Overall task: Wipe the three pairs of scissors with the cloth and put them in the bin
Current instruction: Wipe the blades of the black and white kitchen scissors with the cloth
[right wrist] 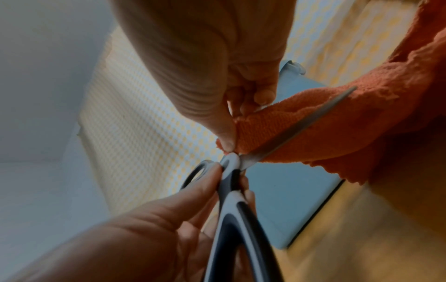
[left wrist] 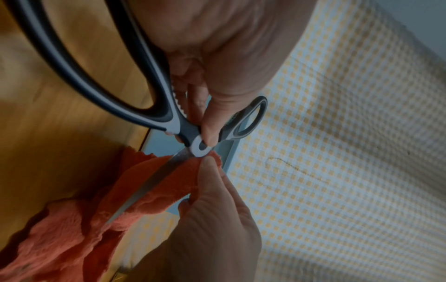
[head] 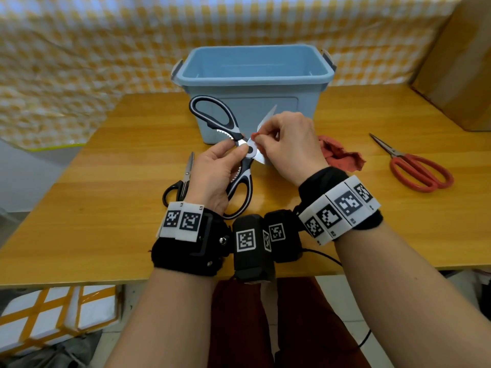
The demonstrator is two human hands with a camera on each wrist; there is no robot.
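Observation:
Large black-and-white kitchen scissors (head: 240, 166) stand spread wide open above the table, in front of the blue bin (head: 252, 75). My left hand (head: 215, 171) pinches them at the pivot (left wrist: 201, 147), thumb on the white ring. My right hand (head: 287, 147) pinches the red cloth (head: 340, 155) around one blade (right wrist: 296, 129) right beside the pivot. The other blade (head: 267, 118) points up toward the bin. Small black scissors (head: 182, 181) lie closed left of my left hand. Red-handled scissors (head: 414, 166) lie closed at the right.
The bin shows a bare inside and stands at the wooden table's (head: 106, 208) back middle. A cardboard box (head: 457, 62) is at the far right. Yellow checked cloth (head: 79, 49) covers the wall behind.

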